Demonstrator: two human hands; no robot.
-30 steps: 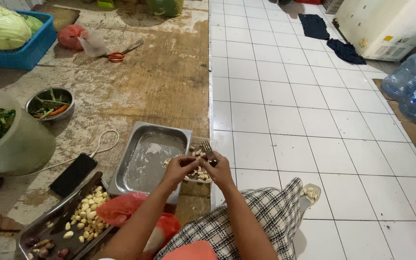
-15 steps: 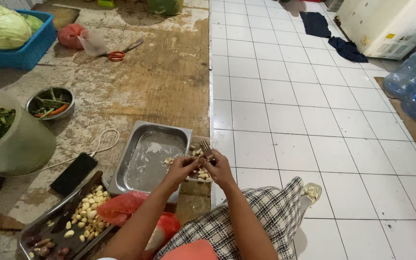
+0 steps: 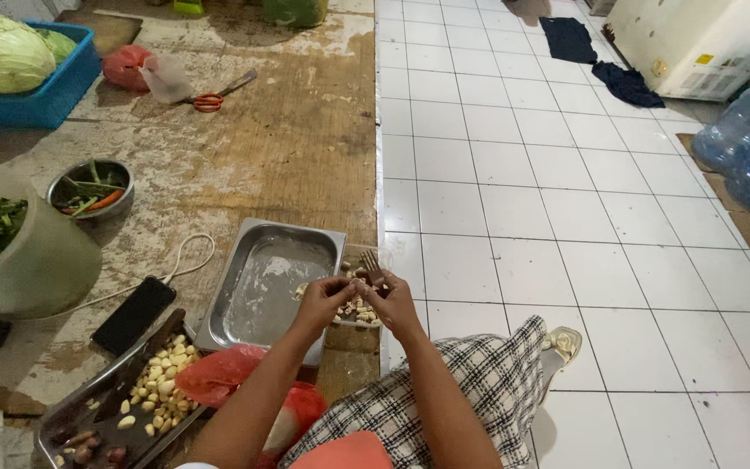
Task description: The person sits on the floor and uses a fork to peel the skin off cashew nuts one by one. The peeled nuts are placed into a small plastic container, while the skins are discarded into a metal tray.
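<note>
Fingers of both hands meet over the near right corner of the steel tray [image 3: 262, 291], just above a small pile of garlic cloves [image 3: 356, 309]. Left hand [image 3: 323, 300]: fingers curled and pinched shut on something small and pale, probably one clove; too small to confirm. Right hand [image 3: 395, 304]: fingers closed round a short dark tool [image 3: 371, 265] whose tip sticks up past the knuckles; a small knife or a fork, cannot tell which. Handling judgement: a clove is light, firm, smooth under a dry papery skin, so it could slip; best pinched across its flat sides between thumb and forefinger, with the ends left free. The pile lies directly beneath and touching-close to the fingertips, on a wooden board at the edge where the worn wooden floor [image 3: 288, 148] meets the white tiles [image 3: 514, 200]. Steel tray is mostly bare, a few pale scraps inside. Near left corner of the wooden floor: a dark flat tray [image 3: 97, 421] with peeled cloves and some darker bulbs, a red plastic bag [image 3: 219, 378] against it. Beside that, a black phone [image 3: 134, 314] with a white cable. Further out: a pale bucket of greens [image 3: 32, 260], a small bowl of vegetables [image 3: 90, 187], red-handled scissors [image 3: 212, 100], a blue crate with cabbage [image 3: 41, 95]. A checked cloth [image 3: 488, 391] covers the lap.
</note>
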